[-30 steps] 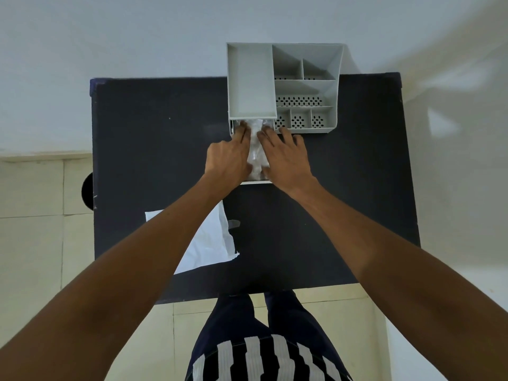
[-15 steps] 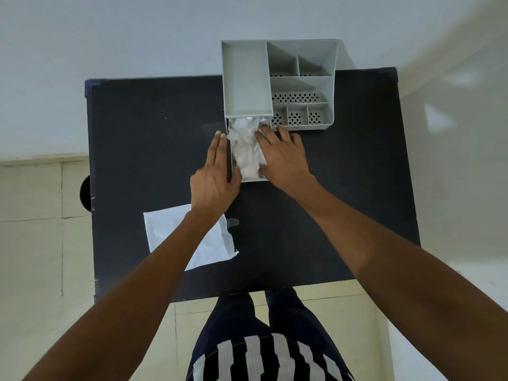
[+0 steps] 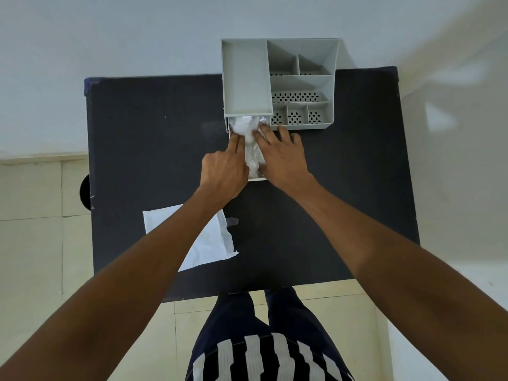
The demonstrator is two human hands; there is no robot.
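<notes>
A grey plastic desk organizer (image 3: 277, 83) with several compartments stands at the far edge of a black table (image 3: 154, 149). Its pulled-out drawer (image 3: 257, 177) holds crumpled white material (image 3: 248, 133), plastic or paper. My left hand (image 3: 224, 169) is at the drawer's left side and presses the white material with extended fingers. My right hand (image 3: 283, 155) lies flat on the material's right side, fingers spread and pointing toward the organizer. Most of the drawer is hidden under both hands.
A flat white bag or sheet (image 3: 209, 243) lies on the table's near left part, partly under my left forearm. A light wall rises behind the table. Pale floor tiles (image 3: 35, 215) lie to the left and in front.
My left hand has moved from the drawer's outer left side back onto the white material, fingers pushing it in. My right hand has stayed on the material.
</notes>
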